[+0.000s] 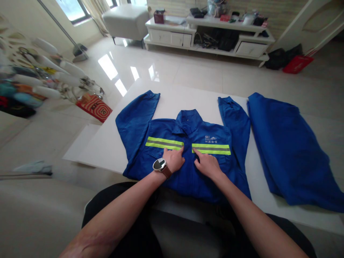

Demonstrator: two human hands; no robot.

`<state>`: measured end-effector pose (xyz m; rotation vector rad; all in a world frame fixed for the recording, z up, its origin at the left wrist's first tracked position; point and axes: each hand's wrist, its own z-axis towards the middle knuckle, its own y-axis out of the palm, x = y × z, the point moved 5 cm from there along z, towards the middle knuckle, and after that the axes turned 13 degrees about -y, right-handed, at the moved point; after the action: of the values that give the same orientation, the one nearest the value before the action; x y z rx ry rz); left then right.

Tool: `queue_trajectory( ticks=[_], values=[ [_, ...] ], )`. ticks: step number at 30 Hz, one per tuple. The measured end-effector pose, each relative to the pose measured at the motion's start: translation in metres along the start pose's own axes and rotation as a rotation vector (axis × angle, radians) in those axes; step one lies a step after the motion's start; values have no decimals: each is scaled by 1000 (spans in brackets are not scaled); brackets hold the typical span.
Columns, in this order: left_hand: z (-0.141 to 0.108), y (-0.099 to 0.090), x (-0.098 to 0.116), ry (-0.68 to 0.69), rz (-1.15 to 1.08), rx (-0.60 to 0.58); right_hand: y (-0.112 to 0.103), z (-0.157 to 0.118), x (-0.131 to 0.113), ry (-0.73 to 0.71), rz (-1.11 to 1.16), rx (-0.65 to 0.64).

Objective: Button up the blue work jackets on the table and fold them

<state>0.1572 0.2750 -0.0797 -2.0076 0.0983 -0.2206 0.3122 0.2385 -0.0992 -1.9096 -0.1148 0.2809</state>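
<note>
A blue work jacket (188, 172) lies front up on a white table, its collar pointing away from me and its sleeves bent up at both sides. Yellow-and-grey reflective strips cross its chest, and a white logo (211, 139) sits above the right-hand strip. My left hand (174, 159), with a watch (159, 164) on its wrist, rests on the jacket, its index finger touching the inner end of the left strip (163, 143). Opposite it, my right hand (208, 164) has its index finger on the inner end of the right strip (212, 149). Both hands hold nothing, with thumb and index finger apart.
Folded blue cloth (292, 150) lies on the white table (107, 143) to the right of the jacket. Beyond the table's far edge stand a low white cabinet (172, 36) and a pale ottoman (126, 21). A red-patterned bag (95, 107) is at the left.
</note>
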Motion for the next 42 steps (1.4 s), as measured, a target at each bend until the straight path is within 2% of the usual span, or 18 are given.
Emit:
queue_trajectory(
  ticks=[17, 42],
  values=[
    [-1, -7, 0, 37, -3, 45, -10, -2, -1, -1, -7, 8],
    [3, -2, -1, 33, -17, 55, -8, -4, -4, -1, -10, -31]
  ],
)
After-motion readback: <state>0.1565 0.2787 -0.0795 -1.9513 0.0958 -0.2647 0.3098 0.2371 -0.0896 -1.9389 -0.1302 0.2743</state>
